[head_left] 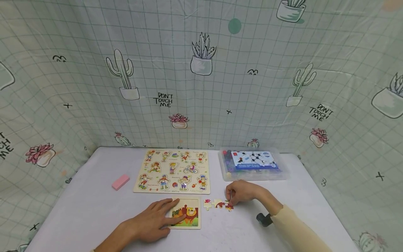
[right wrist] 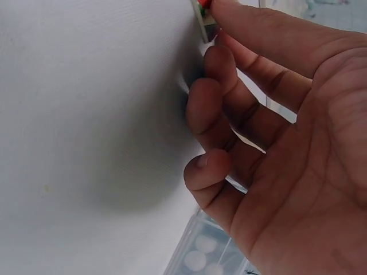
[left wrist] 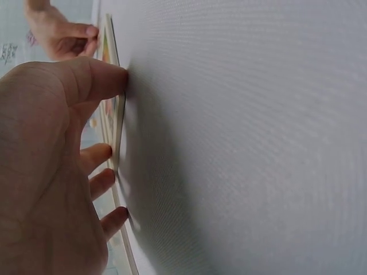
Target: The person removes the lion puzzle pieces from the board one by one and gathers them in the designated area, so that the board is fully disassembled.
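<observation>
And the right hand [head_left: 241, 193] pinches a puzzle piece [head_left: 229, 207] right of the lion board [head_left: 199, 215], left hand [head_left: 152, 219] spread over that board's left side: a picking step, seemingly, calling for a clean lift!

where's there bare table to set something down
Bare table: the left side, left of the pink block and left hand; also the front, between lion puzzle and right sleeve. Crowded: the middle, where sports board, loose pieces and right hand lie close behind or beside that puzzle.
</observation>
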`<state>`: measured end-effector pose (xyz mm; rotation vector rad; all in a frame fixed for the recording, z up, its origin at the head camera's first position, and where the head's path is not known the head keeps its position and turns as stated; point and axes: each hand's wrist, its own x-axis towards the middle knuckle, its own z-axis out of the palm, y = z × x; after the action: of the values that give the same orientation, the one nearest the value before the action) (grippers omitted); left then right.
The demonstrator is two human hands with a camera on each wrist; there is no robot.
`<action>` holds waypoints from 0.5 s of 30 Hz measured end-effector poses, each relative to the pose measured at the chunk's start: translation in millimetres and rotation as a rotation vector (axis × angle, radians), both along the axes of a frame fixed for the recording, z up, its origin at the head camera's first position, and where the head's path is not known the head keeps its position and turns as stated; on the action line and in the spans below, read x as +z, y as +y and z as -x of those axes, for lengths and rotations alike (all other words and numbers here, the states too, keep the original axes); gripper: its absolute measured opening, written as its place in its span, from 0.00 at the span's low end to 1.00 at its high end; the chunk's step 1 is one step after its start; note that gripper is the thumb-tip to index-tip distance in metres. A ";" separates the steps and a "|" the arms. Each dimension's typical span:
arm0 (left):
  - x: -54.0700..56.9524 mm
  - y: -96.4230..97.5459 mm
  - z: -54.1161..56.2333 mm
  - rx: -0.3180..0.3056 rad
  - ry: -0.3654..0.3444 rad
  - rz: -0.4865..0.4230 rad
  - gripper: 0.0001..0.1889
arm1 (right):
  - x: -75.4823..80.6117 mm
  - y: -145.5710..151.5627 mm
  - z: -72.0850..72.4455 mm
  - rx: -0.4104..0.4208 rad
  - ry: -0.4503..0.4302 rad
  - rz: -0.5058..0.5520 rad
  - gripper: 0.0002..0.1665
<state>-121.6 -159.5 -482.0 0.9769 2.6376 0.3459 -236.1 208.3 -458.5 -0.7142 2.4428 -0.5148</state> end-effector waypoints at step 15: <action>0.3 0.1 -0.1 0.003 0.023 -0.019 0.32 | 5.9 -48.3 -2.4 0.083 0.104 0.090 0.07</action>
<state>-121.5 -159.4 -481.7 0.9892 2.6614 0.3637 -233.7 160.0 -452.6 -0.8961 2.4860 -0.5705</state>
